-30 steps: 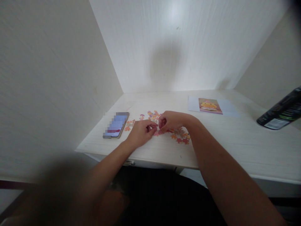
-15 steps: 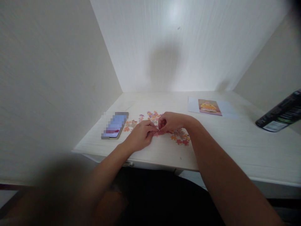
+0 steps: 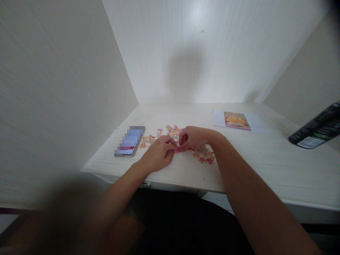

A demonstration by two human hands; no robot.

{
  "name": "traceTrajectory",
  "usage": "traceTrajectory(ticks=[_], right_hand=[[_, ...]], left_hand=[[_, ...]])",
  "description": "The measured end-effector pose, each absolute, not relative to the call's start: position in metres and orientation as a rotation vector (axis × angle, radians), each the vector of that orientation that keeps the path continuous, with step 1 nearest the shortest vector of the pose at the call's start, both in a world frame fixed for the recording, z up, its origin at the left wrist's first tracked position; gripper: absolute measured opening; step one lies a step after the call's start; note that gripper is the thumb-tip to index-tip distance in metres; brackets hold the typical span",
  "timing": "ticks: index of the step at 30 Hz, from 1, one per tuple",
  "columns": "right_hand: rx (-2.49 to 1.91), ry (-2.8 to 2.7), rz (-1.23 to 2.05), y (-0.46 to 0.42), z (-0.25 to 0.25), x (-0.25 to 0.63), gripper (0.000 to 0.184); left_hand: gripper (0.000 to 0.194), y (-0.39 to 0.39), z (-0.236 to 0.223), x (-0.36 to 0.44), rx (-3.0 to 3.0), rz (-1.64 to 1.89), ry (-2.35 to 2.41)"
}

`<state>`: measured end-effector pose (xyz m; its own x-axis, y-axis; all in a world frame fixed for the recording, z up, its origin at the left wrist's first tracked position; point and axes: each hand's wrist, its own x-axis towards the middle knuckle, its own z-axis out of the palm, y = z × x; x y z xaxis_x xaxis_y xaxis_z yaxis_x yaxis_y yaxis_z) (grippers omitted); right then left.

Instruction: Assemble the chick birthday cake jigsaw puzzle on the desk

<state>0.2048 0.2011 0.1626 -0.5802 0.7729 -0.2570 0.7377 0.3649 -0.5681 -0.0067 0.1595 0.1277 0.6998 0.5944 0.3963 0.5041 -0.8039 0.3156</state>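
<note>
Pink jigsaw puzzle pieces (image 3: 178,150) lie on the white desk (image 3: 170,176) beneath the fingertips of both hands. My left hand (image 3: 160,153) rests on the desk with thumb and forefinger pinched at the left side of these pieces. From the right, my right hand (image 3: 192,137) bends in, its fingers curled and pinched at the same spot. The fingers cover most of what is between them. More loose pieces surround the hands: orange ones (image 3: 147,141) to the left, orange and purple ones (image 3: 174,130) behind, red and brown ones (image 3: 204,154) to the right.
A phone (image 3: 130,141) with a blurred screen lies left of the pieces. At the back right is a sheet with a picture of a yellow figure (image 3: 236,120). A dark bottle (image 3: 315,127) stands at the far right. White panels (image 3: 170,53) enclose the desk.
The left hand's fingertips have shifted very slightly to the left, and a little more pink shows under them. The right hand stays nearly still.
</note>
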Motion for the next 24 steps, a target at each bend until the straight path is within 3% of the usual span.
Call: traceTrajectory(ticks=[7,11,16,20,24], right_hand=[[-1.404,-2.530,1.022,0.205,0.157,0.206,0.025],[-1.386,-2.551,0.988,0.205,0.155,0.206,0.028],[-1.517,-2.346,0.515,0.207,0.158,0.206,0.024],[-1.564,-2.098,0.234,0.210,0.158,0.209,0.020],[-1.559,-1.955,0.099,0.213,0.154,0.212,0.022]], left_hand=[[0.023,0.149,0.133,-0.003,2.858,0.679,0.944],[0.017,0.140,0.140,-0.010,2.876,0.887,1.056],[0.022,0.144,0.153,-0.068,2.696,1.311,1.517],[0.022,0.148,0.157,-0.126,2.656,1.187,1.751],[0.018,0.131,0.149,-0.139,2.726,1.008,1.684]])
